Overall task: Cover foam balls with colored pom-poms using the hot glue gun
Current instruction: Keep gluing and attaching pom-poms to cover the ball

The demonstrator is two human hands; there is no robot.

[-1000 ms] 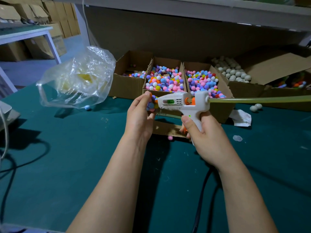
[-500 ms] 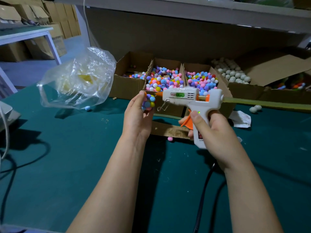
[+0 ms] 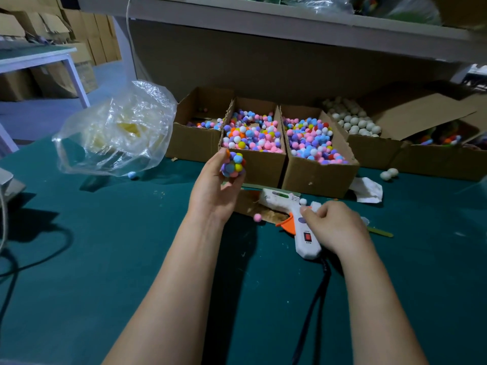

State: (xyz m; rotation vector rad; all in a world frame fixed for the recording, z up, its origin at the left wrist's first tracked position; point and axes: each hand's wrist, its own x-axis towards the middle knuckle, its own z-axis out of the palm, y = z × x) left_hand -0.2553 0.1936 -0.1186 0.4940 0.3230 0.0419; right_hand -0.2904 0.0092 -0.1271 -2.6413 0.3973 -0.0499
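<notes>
Down onto the dark green bench (image 3: 79, 259) has come the white hot glue gun with an orange trigger (image 3: 299, 225), which half a second ago was raised with its nozzle at the ball. It now lies on its side, nozzle to the left over a scrap of brown cardboard (image 3: 246, 205), its black cable (image 3: 313, 299) trailing toward the viewer. The right hand (image 3: 334, 227) has dropped with it; its grip is closed on the gun's handle, thumb on top, fingers curled behind.

The foam ball studded with multicoloured pom-poms (image 3: 233, 164) stays up in the air, now clear of the gun, pinched in the grip of the left hand (image 3: 213, 191) in front of the middle cardboard box of pom-poms (image 3: 263, 167). Just beside that box stands a second full cardboard box (image 3: 316, 177), and farther right an open carton of plain white foam balls (image 3: 369, 151).

A loose pink pom-pom (image 3: 257, 217) lies near the trigger. Two white foam balls (image 3: 388, 173) rest on the bench to the right, and a crumpled clear plastic bag (image 3: 116, 130) sits to the left as before.
</notes>
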